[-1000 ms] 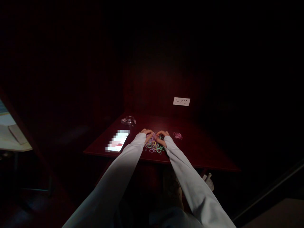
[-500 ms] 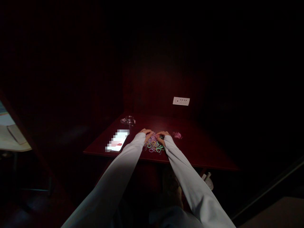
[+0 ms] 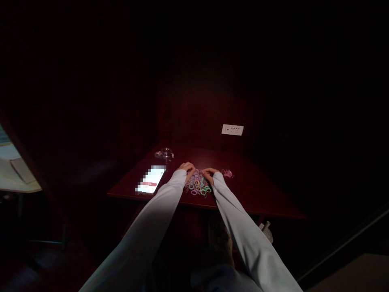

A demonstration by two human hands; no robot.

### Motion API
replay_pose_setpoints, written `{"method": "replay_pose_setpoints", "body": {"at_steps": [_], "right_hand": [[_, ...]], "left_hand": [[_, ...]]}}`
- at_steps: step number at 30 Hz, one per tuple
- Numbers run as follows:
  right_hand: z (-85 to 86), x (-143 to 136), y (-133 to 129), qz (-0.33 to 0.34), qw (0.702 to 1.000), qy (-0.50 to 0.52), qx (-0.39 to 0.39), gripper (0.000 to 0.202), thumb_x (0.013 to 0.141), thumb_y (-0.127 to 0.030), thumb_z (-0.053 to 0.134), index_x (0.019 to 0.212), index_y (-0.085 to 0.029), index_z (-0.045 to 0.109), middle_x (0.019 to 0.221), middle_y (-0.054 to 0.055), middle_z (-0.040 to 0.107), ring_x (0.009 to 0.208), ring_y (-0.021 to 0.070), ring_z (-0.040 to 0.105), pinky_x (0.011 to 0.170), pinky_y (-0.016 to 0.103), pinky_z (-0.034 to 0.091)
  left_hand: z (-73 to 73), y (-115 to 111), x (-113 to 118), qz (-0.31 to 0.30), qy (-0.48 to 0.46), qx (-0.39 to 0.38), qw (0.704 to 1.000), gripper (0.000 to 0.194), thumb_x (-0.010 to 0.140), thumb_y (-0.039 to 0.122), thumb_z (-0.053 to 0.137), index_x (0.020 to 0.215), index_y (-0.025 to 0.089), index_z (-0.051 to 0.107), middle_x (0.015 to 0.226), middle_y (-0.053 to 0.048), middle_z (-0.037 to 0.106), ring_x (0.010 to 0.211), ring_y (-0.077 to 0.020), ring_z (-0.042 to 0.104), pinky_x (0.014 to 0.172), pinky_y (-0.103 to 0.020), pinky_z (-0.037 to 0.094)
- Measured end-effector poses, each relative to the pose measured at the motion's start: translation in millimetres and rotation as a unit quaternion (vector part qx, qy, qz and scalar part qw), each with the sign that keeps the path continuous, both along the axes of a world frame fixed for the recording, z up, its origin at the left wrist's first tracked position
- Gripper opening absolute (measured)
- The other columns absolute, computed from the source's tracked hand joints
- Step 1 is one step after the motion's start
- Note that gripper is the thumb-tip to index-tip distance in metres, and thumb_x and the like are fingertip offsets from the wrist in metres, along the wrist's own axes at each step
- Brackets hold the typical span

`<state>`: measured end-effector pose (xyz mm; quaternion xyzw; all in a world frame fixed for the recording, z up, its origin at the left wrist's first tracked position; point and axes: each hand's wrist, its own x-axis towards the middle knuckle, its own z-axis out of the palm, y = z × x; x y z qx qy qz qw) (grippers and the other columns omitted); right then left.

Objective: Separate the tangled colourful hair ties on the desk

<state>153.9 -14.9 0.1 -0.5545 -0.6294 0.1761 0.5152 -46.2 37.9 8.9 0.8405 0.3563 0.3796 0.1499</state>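
A loose pile of small coloured bands (image 3: 196,186), purple, green and yellow, lies near the front edge of the dark red table (image 3: 258,194). At the pile's left back side is my left hand (image 3: 188,168), its fingers bent over the bands. My right hand (image 3: 210,173) touches the right back side, thumb and fingers brought close together. Whether either hand pinches a band is too small to tell. To the right of my right hand sits a smaller cluster of pink bands (image 3: 227,173).
A lit phone (image 3: 151,180) lies at the table's left. Behind it stands a clear round container (image 3: 166,153) with small pink items beside it. A white socket panel (image 3: 232,129) is on the back wall. A pale table (image 3: 21,186) shows at far left.
My right hand has shifted slightly to the right, uncovering more of the green bands. My left hand has hardly moved.
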Motion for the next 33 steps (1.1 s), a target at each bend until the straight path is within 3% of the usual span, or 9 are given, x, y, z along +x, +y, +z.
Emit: {"method": "replay_pose_setpoints", "body": {"at_steps": [6,13,23,33], "right_hand": [[0.2,0.9,0.6,-0.014,0.999,-0.018,0.029,0.042,0.079,-0.064,0.070,0.078,-0.024,0.080,0.085,0.008,0.079,0.081,0.0262,0.069,0.081,0.040,0.056],[3.7,2.1,-0.1,0.008,0.997,-0.049,0.052,0.045,0.083,-0.067,0.068,0.077,-0.025,0.083,0.087,0.008,0.082,0.086,0.0272,0.072,0.092,0.043,0.053],[5.7,0.8,-2.4,0.046,0.996,-0.061,0.036,0.047,0.087,-0.067,0.067,0.080,-0.025,0.086,0.078,0.007,0.080,0.081,0.0256,0.072,0.088,0.040,0.052],[6.0,-0.8,-4.9,0.035,0.997,-0.062,0.040,0.052,0.089,-0.068,0.063,0.079,-0.023,0.086,0.073,0.007,0.078,0.080,0.0260,0.071,0.087,0.040,0.052]], "left_hand": [[-2.3,-0.9,-0.4,0.013,0.007,0.006,1.000,0.015,0.097,0.020,0.057,0.096,0.023,0.072,0.111,-0.004,0.072,0.108,-0.0204,0.063,0.103,-0.032,0.050],[0.3,-8.1,-1.0,-0.019,0.034,0.046,0.998,0.016,0.101,0.030,0.058,0.104,0.026,0.073,0.114,-0.002,0.073,0.107,-0.0206,0.061,0.100,-0.032,0.051],[-2.4,-5.3,-1.2,-0.017,0.043,0.082,0.996,0.020,0.104,0.029,0.054,0.098,0.024,0.072,0.111,-0.003,0.073,0.101,-0.0201,0.060,0.093,-0.032,0.051],[-2.7,-4.8,-1.2,-0.015,0.035,0.087,0.996,0.018,0.102,0.030,0.057,0.095,0.024,0.073,0.110,-0.003,0.074,0.099,-0.0199,0.061,0.091,-0.031,0.052]]}}
